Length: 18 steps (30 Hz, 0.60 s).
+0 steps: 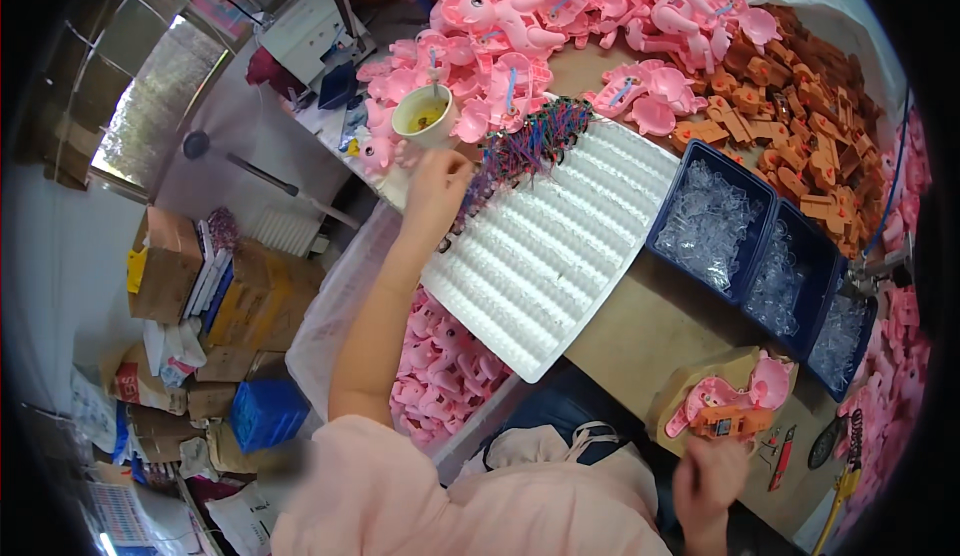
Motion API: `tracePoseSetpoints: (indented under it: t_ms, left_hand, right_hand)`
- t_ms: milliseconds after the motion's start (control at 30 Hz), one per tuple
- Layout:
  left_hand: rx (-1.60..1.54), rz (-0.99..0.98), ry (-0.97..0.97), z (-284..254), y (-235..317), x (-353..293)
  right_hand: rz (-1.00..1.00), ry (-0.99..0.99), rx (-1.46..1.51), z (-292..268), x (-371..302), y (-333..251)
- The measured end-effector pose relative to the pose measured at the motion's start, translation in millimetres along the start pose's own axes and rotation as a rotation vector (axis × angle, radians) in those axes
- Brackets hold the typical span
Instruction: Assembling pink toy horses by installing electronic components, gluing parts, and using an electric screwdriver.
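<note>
My left hand [437, 188] reaches to the far side of the table, beside a white cup [424, 117] with yellow liquid. Its fingertips are pinched together, but what they hold is too small to make out. Next to them, a heap of thin coloured wires [535, 141] lies on the white ridged tray [560, 246]. My right hand [712, 474] is curled at the near edge of an orange plastic part [732, 422]; whether its fingers hold anything is hidden. That part rests against a pink plastic toy half [770, 381] in a tan shaped holder [668, 408].
Pink toy parts [500, 16] pile up at the back, with orange parts [800, 116] at the right. Blue bins [708, 216] hold small clear plastic pieces. A red-handled tool [783, 458] lies right of the holder. Pink parts [440, 366] fill a container below my left arm.
</note>
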<state>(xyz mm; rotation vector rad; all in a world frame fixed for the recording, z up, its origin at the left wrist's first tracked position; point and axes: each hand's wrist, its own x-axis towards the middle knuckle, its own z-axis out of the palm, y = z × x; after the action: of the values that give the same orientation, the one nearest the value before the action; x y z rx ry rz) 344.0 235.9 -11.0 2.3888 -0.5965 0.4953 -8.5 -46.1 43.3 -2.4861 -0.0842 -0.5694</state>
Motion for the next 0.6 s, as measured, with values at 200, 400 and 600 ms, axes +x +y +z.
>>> tracePoseSetpoints:
  t_ms: [200,400,600]
  left_hand:
    - [-0.496,-0.294,-0.213,-21,-31,-19]
    - [-0.217,-0.233,-0.526,-57,-6,-10]
    - [-0.181,-0.223,-0.687,-84,-8,-8]
  right_hand:
    - [-0.020,-0.313,0.283,60,32,-26]
    - [-0.246,-0.363,0.029,129,64,-37]
    - [-0.270,-0.379,-0.008,142,56,-26]
